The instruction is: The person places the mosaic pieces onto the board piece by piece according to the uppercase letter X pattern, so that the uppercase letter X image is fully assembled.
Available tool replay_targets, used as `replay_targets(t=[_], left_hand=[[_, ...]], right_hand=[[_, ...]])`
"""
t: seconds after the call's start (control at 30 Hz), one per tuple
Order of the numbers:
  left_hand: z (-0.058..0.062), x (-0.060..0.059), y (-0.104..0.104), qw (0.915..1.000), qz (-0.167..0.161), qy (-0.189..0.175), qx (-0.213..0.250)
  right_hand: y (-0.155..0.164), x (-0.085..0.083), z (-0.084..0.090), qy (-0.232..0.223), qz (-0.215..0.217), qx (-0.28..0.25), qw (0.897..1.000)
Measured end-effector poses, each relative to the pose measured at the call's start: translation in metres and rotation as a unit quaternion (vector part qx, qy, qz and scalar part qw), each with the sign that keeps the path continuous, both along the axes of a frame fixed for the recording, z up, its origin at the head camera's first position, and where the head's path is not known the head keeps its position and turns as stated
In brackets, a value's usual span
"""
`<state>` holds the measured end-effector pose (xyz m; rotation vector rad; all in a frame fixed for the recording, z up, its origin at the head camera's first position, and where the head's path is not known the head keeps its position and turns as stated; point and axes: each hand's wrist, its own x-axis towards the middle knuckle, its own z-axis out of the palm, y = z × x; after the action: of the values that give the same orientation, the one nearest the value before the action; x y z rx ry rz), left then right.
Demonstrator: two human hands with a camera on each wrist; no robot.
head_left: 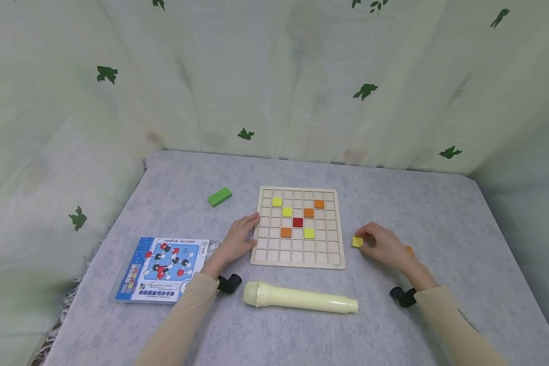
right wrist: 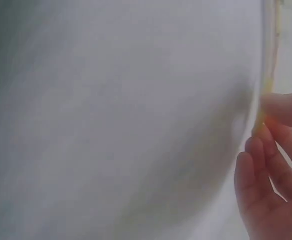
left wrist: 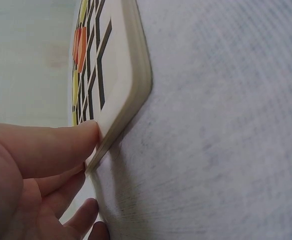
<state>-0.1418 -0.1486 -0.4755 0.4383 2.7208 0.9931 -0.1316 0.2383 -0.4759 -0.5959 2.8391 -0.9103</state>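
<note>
A square wooden grid board (head_left: pixel 311 257) lies mid-table, with yellow, orange and red square tiles in some of its cells. My left hand (head_left: pixel 239 239) rests against the board's left edge, and in the left wrist view its thumb (left wrist: pixel 61 147) touches the rim. To the right of the board, my right hand (head_left: pixel 384 247) pinches a yellow square tile (head_left: pixel 357 242) between thumb and fingers. The right wrist view is blurred, with only a sliver of that yellow tile (right wrist: pixel 259 122) showing at the fingertips. An orange piece (head_left: pixel 410 250) lies partly hidden behind my right hand.
Nearer me than the board lies a pale yellow toy microphone (head_left: pixel 302 298). On the left is a blue and white packaged molecule-model set (head_left: pixel 164 269), overlapped by my left forearm. A green block (head_left: pixel 220 196) sits left of the board's far corner. A pale curtain (head_left: pixel 274 76) hangs behind the table.
</note>
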Motion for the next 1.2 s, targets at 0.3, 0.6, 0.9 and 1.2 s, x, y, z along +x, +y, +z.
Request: replay_targets(t=[0.3, 0.6, 0.9, 1.2], left_hand=[[-0.002, 0.0, -0.001, 0.9999, -0.004, 0.015, 0.006], [-0.002, 0.002, -0.001, 0.9995, -0.002, 0.024, 0.018], [-0.003, -0.001, 0.001, 1.0, -0.001, 0.006, -0.003], [0.001, 0.0, 0.001, 1.0, 0.002, -0.005, -0.002]], right_hand=[[-0.051, -0.004, 0.008, -0.018, 0.058, -0.02, 0.998], [-0.08, -0.007, 0.007, -0.029, 0.07, 0.021, 0.997], [-0.035, 0.0, 0.01, -0.031, 0.001, -0.029, 0.999], [0.059, 0.022, 0.006, -0.001, -0.084, -0.026, 0.996]])
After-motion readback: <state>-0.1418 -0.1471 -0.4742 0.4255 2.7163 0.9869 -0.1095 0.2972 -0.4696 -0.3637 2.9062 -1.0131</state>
